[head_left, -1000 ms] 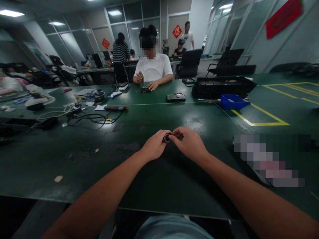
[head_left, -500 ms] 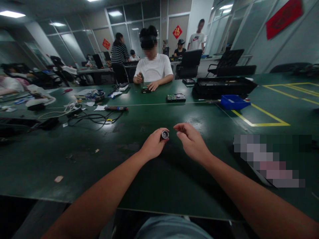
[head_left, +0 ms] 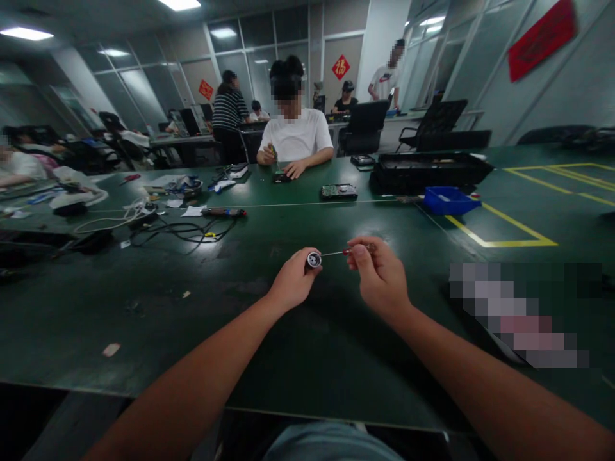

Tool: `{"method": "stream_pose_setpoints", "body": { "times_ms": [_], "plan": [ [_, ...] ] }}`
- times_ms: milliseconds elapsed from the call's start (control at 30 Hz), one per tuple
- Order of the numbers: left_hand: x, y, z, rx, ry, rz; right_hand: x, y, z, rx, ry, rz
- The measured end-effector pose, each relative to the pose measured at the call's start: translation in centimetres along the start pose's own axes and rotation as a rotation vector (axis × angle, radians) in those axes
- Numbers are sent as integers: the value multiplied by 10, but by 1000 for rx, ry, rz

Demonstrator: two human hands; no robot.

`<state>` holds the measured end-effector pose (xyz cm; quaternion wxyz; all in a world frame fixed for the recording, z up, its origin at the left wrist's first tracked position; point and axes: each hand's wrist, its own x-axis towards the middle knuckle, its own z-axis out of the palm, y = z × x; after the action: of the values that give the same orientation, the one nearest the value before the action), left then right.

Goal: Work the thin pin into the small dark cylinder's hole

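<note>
My left hand (head_left: 292,280) is closed around a small dark cylindrical part (head_left: 314,260). Its round, silvery open end faces me, with darker details inside; the rest is hidden in my fingers. In my right hand (head_left: 379,272) a thin screwdriver (head_left: 346,252) is pinched by its reddish handle. The slim metal shaft points left, and its tip reaches the rim of the cylindrical part; whether it enters a screw there I cannot tell. Both hands are just above the green table (head_left: 230,358).
A co-worker (head_left: 298,137) opposite handles a tool over a small device. On the table lie a circuit-board drive (head_left: 339,191), a blue bin (head_left: 451,200), a long black tray (head_left: 430,171), a dark pen-shaped tool (head_left: 223,212), black cables (head_left: 182,229) and a blurred flat item (head_left: 519,320).
My right hand has shifted slightly right and turned, bringing the screwdriver into clear sight with its shaft at the cylindrical part. My left hand has hardly moved, still holding the part.
</note>
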<state>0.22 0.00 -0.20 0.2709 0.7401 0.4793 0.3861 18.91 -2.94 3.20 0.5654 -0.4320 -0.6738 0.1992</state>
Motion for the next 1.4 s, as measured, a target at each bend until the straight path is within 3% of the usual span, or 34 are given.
{"method": "stream_pose_setpoints", "body": {
  "times_ms": [167, 500, 767, 1233, 1400],
  "plan": [
    [0, 0, 1, 17, 3, 28, 1, 2, 2, -68, -57, 13],
    [0, -4, 0, 103, 1, 93, 7, -4, -4, -358, 13, -24],
    [2, -6, -1, 125, 23, 89, 5, -8, -6, -274, -175, -177],
    [2, -6, -1, 133, 6, 73, 3, -6, -3, -235, -184, -34],
    [3, -2, -4, 131, 16, 54, 7, 4, 3, 155, -69, 147]
  ]
}}
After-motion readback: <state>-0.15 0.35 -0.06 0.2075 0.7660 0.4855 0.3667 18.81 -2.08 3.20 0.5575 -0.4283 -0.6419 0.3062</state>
